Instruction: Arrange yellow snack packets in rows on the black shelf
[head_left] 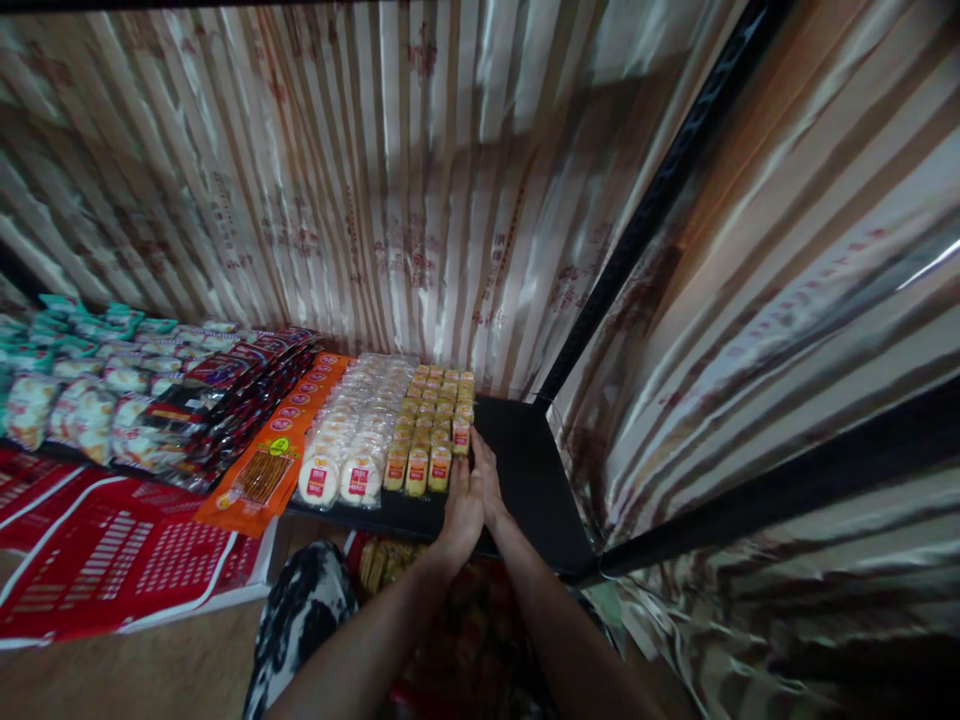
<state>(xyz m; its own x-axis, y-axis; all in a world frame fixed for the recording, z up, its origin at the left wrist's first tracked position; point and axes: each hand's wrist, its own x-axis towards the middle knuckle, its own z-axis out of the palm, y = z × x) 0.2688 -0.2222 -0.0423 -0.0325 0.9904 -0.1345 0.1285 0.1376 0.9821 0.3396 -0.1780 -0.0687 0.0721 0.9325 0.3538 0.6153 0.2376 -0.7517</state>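
Observation:
My left hand (465,508) is at the front end of the right-most row of small yellow snack packets (418,468). Its fingers point forward, with the tips against the near end of a packet with a red label (461,437). My right hand (487,475) lies stretched along the right side of that row, fingers extended and close beside the left hand. The packets stand in several neat rows on a black shelf (536,480). Left of them are rows of round white packaged cakes (361,478) with red labels.
An orange snack bag (262,478), a pile of dark red packets (202,400) and white-and-green packets (82,405) line the shelf's left. A red printed bag (135,550) lies at lower left. Black posts (637,240) and striped sheeting (420,180) bound the back and right. More yellow packets (382,562) sit below.

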